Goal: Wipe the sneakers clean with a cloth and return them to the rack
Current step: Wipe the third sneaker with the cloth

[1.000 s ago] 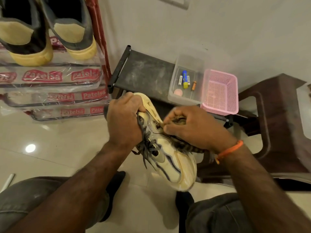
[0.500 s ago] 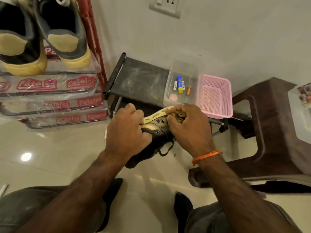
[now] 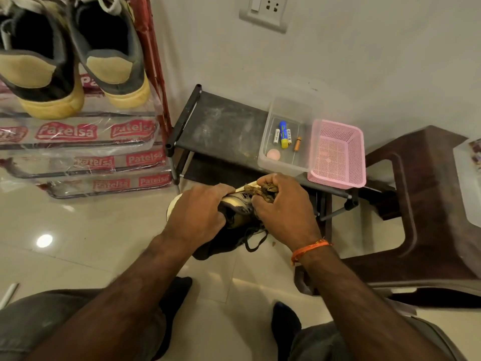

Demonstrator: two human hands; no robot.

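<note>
The sneaker (image 3: pixel 238 204) is held up in both hands over the tiled floor (image 3: pixel 78 230), just in front of the low black rack (image 3: pixel 221 128), and that rack serves as the landmark here. The left hand (image 3: pixel 197 214) has its grip curled closed round the shoe's near side, fingers wrapped over the upper. The right hand (image 3: pixel 283 207) has its grip bunched tight on a brownish cloth (image 3: pixel 261 190), which it presses against the far edge of the sneaker, by the pale sole. A dark lace (image 3: pixel 256 241) dangles loose below the shoe. An orange band (image 3: pixel 309 248) circles the right wrist.

On the rack's top shelf, at its right end, sits a clear tub (image 3: pixel 286 162) with a few batteries (image 3: pixel 284 131) and a small pink disc (image 3: pixel 273 154) lying inside. A pink basket (image 3: pixel 338 152) stands just right of the tub, touching it. Right of the rack is a dark brown stool (image 3: pixel 429 204). Left of the rack, a red-framed shelf unit (image 3: pixel 153 61) wrapped in printed plastic carries a pair of dark shoes (image 3: pixel 70 61) with yellow soles, heels toward the camera. On the wall above the rack is a white socket plate (image 3: pixel 265 11). The person's knees in grey trousers (image 3: pixel 39 321) and dark socks (image 3: pixel 179 290) show at the bottom.
</note>
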